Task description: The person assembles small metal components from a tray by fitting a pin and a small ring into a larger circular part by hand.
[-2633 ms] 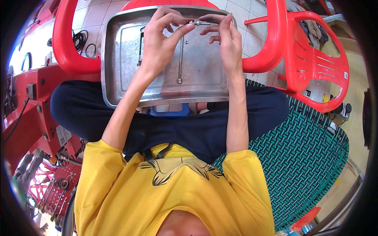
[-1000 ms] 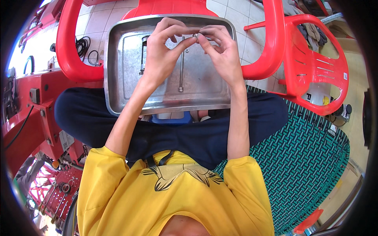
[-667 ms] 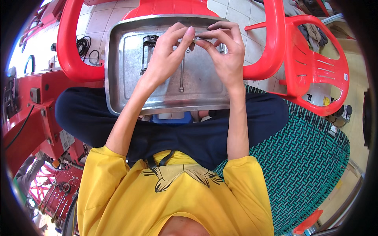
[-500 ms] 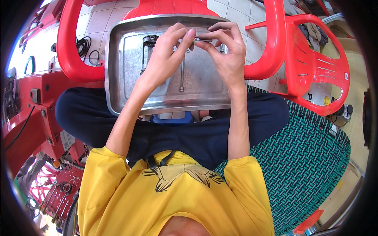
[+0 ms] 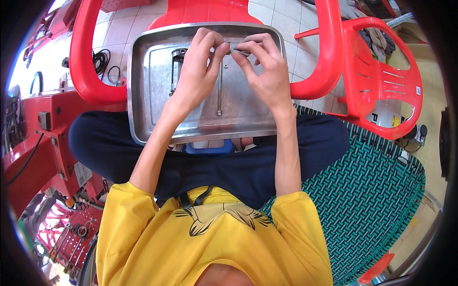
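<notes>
Right hand (image 5: 266, 70) pinching small metal rod (image 5: 233, 50) — long axis crosswise, tip leftward, left hand (image 5: 202, 64) pinched near tip

Passage: over tray (image 5: 250, 112), between long rod (image 5: 219, 97) and right hand (image 5: 267, 71). Obstructions: left hand (image 5: 198, 69), partly covering black part (image 5: 178, 53); small bolt (image 5: 238, 52) between both hands; red chair arms (image 5: 330, 47) flanking tray.

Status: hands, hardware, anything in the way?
Left hand, right hand pinched together at small metal hardware. Hardware above tray, partly hidden by grip. Long rod lying in tray.
</notes>
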Demonstrator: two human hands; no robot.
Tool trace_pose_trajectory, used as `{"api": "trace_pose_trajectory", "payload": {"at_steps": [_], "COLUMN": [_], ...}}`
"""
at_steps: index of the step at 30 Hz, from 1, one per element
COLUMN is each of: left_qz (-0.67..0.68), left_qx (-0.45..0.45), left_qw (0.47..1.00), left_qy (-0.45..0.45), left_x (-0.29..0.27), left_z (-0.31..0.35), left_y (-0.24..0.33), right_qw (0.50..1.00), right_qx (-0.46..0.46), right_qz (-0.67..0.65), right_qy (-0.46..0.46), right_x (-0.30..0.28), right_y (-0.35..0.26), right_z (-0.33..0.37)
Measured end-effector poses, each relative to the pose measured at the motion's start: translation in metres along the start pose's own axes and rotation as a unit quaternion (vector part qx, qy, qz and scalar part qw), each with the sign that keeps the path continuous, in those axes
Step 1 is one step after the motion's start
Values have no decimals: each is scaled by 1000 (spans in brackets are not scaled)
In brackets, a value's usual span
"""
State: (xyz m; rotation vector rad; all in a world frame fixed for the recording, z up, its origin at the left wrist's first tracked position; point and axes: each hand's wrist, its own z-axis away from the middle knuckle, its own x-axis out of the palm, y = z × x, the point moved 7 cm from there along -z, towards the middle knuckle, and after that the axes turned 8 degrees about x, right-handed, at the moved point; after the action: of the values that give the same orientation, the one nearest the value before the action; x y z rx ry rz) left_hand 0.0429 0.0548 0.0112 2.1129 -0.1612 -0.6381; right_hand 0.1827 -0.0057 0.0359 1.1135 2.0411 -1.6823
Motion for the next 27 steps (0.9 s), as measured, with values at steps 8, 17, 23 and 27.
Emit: {"api": "trace_pose_trajectory", "payload": {"at_steps": [8, 17, 23, 27], "left_qz": [-2, 59, 78, 71], "left_qx": [42, 8, -85, -40], "left_qw": [999, 995, 992, 997], "left_qy": [30, 75, -56, -18], "left_x": [0, -4, 11, 11], "left_z": [-3, -6, 3, 2], "left_y": [13, 12, -9, 0], "right_qw": [994, 973, 998, 995], "right_qx": [17, 80, 12, 26], "right_qz": [-108, -216, -69, -93], "right_qy": [17, 10, -7, -4], "right_x": [9, 13, 14, 16], "right_y": [7, 14, -6, 0], "right_z": [2, 4, 11, 11]}}
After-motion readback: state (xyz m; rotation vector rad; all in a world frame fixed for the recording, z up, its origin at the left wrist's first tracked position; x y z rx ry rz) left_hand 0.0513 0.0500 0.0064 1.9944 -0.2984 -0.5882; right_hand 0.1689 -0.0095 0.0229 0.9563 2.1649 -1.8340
